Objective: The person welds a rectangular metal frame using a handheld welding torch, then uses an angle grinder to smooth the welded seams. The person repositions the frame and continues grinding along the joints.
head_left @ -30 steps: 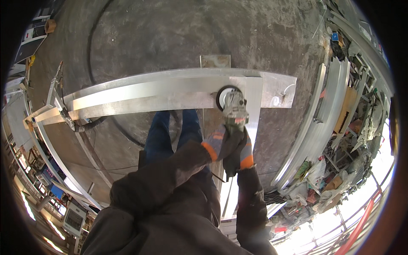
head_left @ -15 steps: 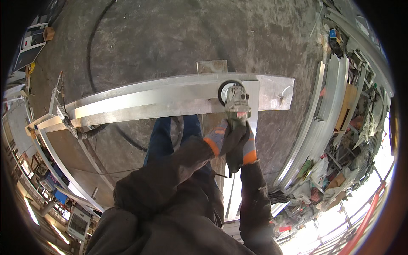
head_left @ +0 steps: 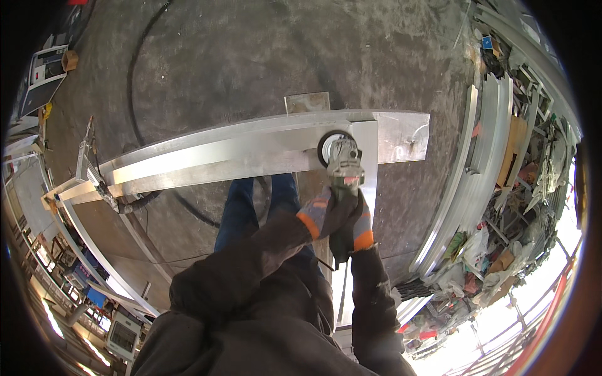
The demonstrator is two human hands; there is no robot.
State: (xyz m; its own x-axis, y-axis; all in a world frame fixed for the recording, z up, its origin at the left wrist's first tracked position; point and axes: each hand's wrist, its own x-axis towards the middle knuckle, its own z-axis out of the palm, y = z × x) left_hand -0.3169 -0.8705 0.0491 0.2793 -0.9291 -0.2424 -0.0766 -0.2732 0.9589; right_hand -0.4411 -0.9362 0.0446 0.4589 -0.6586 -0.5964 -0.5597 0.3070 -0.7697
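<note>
Both my gloved hands hold an angle grinder (head_left: 345, 168), its head pointing away from me. My left hand (head_left: 325, 212), in a grey glove with an orange cuff, is wrapped round the body from the left. On the right side, my right hand (head_left: 363, 227) closes round the grip. The round disc (head_left: 335, 148) is over the corner where a long silvery metal beam (head_left: 213, 156) meets a metal bar (head_left: 370, 147) running toward me. Whether the disc touches the metal, I cannot tell. Beyond the corner a flat metal plate (head_left: 404, 135) sticks out to the right.
Long metal profiles (head_left: 486, 156) lie at the right beside a heap of scrap and plastic (head_left: 470, 257). A clamp-like tool with a cable (head_left: 100, 178) rests at the beam's left end. A dark hose (head_left: 133, 81) crosses the concrete floor (head_left: 232, 56).
The grinder has moved a little toward me, its disc now nearer the beam's near edge. Both hands have kept their hold. The whole view has shifted slightly.
</note>
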